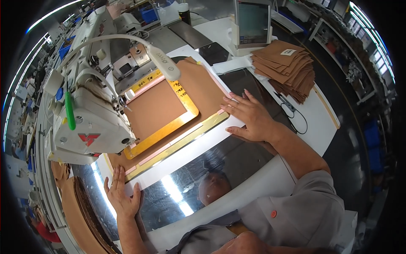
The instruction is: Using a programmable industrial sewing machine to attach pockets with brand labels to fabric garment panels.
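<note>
A brown fabric panel [201, 86] lies flat on a white sheet [192, 149] under the head of a white sewing machine [86, 122]. A yellow frame [191, 111] presses on the panel and surrounds part of it. Along the panel's near edge runs a long yellow strip [179, 144]. My left hand [122, 198] rests with extended fingers on the near left corner, thumb apart. On the right end of the strip and panel edge, my right hand [250, 117] lies with fingers spread. Neither hand grasps anything.
A stack of brown pieces [285, 63] sits at the back right, beside a screen [253, 23]. Thread snips [285, 101] with a black cord lie right of my right hand. More brown material [76, 211] lies at the left. A lamp [163, 61] arches over the frame.
</note>
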`<state>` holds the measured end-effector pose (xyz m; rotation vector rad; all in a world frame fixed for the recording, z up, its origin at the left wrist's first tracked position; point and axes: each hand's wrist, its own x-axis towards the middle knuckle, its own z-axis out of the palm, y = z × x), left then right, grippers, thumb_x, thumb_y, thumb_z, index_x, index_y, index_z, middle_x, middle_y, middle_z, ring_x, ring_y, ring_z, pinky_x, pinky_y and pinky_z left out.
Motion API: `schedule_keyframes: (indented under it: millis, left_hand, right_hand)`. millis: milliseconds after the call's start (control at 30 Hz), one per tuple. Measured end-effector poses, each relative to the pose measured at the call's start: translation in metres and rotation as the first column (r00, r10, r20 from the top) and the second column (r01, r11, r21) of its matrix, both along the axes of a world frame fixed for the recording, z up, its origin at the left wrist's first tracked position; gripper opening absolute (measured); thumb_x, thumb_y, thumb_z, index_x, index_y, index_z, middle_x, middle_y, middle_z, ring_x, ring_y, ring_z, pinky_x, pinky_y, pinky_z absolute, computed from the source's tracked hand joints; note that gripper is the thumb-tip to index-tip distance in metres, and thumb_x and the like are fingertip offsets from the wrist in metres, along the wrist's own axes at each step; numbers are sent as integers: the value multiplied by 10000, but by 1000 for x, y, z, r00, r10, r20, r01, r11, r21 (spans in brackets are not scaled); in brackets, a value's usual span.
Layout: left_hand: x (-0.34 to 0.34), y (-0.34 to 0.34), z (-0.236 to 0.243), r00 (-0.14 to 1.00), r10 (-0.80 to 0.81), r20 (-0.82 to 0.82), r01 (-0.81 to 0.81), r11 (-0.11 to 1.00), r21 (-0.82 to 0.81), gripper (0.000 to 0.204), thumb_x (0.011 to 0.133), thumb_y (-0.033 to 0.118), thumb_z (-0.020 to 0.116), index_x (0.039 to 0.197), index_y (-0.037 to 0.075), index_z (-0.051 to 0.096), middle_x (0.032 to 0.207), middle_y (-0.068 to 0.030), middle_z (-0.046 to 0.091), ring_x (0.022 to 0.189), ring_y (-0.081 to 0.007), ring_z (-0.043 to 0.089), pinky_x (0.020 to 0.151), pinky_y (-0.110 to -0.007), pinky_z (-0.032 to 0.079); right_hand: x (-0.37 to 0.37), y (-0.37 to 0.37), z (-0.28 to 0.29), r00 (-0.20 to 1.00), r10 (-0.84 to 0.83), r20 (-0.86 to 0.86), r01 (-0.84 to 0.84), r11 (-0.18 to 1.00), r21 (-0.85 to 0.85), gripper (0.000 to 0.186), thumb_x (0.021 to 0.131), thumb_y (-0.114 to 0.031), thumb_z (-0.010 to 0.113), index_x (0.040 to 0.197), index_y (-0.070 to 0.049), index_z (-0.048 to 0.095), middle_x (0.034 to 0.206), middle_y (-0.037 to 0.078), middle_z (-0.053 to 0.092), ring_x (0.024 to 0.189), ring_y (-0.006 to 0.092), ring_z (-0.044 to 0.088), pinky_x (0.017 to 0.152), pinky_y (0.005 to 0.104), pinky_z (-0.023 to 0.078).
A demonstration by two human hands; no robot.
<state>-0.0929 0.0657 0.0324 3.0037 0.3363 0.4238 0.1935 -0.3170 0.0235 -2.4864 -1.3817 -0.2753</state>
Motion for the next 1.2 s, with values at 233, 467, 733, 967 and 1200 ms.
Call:
schedule_keyframes:
  millis: [233,467,733,967,1200]
  left_hand:
    - [-4,3,-6,1000,19,8,-19,1000,21,640,863,343,641,1394,-12,594,1442,-198,604,1392,-317,536,1223,-520,223]
    - [2,-4,-1,999,48,-1,-48,999,4,628,868,353,658,1402,28,599,1435,-193,611,1371,-298,557,1223,-516,212]
    - [2,-6,0,999,39,37,-39,999,-11,595,871,340,649,1388,47,619,1419,-175,628,1359,-288,568,1227,-513,197]
    - [-5,2,-9,986,100,133,-105,994,29,473,891,277,646,1310,59,671,1374,-137,662,1375,-294,548,1224,-510,195]
    - [-5,1,-14,976,142,164,-152,987,50,404,903,281,639,1231,50,689,1327,-138,678,1340,-300,574,1217,-525,200]
  right_hand:
    - [0,1,-7,999,29,-23,-28,999,24,678,984,-596,557,1423,-80,578,1526,143,517,1495,313,377,1230,603,214]
    - [-1,-6,-4,1000,-25,-19,24,999,-25,655,992,-573,560,1439,-94,570,1535,124,513,1506,292,356,1247,588,200]
    - [1,-7,-9,999,-25,-26,25,1000,4,646,996,-565,557,1433,-91,574,1539,126,507,1503,296,361,1245,583,208]
    - [10,-16,22,985,-67,159,34,978,204,455,928,-409,691,1243,-81,666,1346,122,636,1260,294,592,1128,524,388]
    - [89,-89,80,727,-460,510,395,888,236,175,863,-200,724,970,-65,757,938,83,735,932,293,695,845,432,543]
